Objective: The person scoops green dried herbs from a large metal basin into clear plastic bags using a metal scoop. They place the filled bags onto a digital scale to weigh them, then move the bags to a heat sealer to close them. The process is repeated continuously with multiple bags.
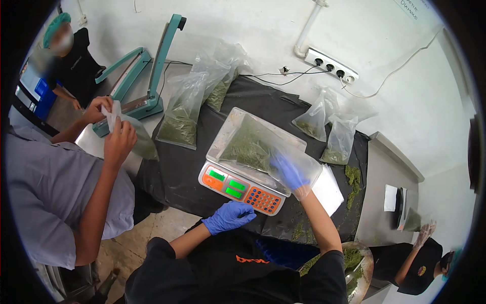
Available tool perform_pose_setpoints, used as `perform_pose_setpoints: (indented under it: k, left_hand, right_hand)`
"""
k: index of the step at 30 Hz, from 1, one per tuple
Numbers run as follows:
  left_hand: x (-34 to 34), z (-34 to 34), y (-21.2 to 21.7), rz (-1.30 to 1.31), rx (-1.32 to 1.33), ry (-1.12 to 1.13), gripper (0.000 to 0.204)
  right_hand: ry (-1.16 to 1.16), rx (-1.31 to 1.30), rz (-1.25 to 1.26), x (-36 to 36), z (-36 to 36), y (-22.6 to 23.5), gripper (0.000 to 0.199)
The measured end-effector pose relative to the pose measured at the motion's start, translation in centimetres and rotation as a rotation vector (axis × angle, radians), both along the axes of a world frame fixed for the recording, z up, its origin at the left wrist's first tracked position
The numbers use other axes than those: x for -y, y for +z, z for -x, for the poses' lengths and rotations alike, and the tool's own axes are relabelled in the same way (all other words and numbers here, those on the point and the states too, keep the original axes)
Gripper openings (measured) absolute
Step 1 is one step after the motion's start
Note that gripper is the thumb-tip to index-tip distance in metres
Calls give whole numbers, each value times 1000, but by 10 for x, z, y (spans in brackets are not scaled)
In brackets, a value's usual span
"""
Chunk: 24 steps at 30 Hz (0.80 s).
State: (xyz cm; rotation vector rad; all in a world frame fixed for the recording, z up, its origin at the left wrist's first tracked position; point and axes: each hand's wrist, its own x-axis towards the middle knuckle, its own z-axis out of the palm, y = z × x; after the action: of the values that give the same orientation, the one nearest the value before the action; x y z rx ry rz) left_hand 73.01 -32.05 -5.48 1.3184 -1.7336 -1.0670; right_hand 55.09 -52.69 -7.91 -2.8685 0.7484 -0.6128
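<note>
A clear plastic bag (246,147) partly filled with shredded green leaf material lies on the metal pan of a digital scale (214,183). My right hand (289,171), in a blue glove, reaches inside the bag's mouth, and the plastic covers it past the wrist. Its fingers point toward the green material and look blurred through the film, so their grip is unclear. My left hand (229,218), also blue-gloved, rests just in front of the scale's keypad with its fingers curled together and nothing in them. Green digits glow on the scale's displays.
Filled bags (180,121) stand behind at left, others (340,144) at right. White paper (331,190) and loose green bits (353,180) lie beside the scale. A co-worker (76,187) holds a bag near a teal sealer (154,93). A bowl (367,263) sits lower right. Other people stand farther off.
</note>
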Motion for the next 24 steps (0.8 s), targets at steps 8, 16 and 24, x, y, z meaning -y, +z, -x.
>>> perform_pose_setpoints:
  k: [8,16,24]
  left_hand:
    - [6,1,4,-13,-5,-14,19]
    - [4,7,0,-5,-15,-30,19]
    - [2,16,-7,-22,-91,-79,19]
  right_hand:
    - [-273,463,-1160,7,27,28,29]
    - [-591,852,-1414,-52,104,59,31]
    - [-1147,1006,-1110,-239,235,79,31]
